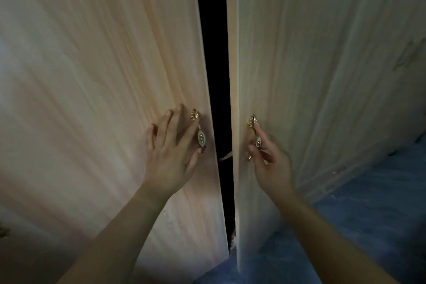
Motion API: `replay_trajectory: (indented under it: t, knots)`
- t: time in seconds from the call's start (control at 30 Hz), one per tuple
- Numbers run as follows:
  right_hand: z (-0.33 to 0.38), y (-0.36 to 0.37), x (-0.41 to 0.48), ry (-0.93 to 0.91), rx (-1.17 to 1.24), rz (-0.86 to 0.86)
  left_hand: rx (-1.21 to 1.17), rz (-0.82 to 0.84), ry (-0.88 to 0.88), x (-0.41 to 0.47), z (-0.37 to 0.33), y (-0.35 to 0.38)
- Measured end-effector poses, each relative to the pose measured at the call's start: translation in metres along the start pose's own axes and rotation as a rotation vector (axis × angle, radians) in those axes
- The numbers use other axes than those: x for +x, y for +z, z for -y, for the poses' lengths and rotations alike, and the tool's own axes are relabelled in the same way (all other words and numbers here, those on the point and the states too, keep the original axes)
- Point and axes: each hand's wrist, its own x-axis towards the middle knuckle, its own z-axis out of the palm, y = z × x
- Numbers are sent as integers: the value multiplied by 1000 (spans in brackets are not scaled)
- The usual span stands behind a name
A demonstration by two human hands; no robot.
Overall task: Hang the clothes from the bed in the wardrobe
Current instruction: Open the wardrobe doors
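Observation:
Two pale wooden wardrobe doors fill the view, the left door (103, 76) and the right door (311, 76), with a narrow dark gap (215, 53) between them. Each door carries an ornate gold handle near the gap: the left handle (200, 131) and the right handle (253, 129). My left hand (171, 152) lies on the left door with fingers spread, its thumb and forefinger around the handle. My right hand (268, 163) pinches the right handle with thumb and forefinger. The wardrobe's inside is black; only a pale strip (226, 156) shows in the gap. No clothes or bed are in view.
A blue floor covering (368, 226) runs along the bottom right, beside the wardrobe's base. Another gold fitting (3, 232) peeks in at the far left edge.

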Motion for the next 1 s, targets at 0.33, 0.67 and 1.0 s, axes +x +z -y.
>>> replay_trajectory:
  t: [0.33,0.67,1.0]
  knots:
    - [41,-117,-57,109,-79,-178,-343,91,266,15,-90,-11]
    - [40,-216,-78,100,-287,-373,-763,143,531,50,-237,2]
    - [17,-298,-67,-66,-518,-592,-827,157,571,90,-343,8]
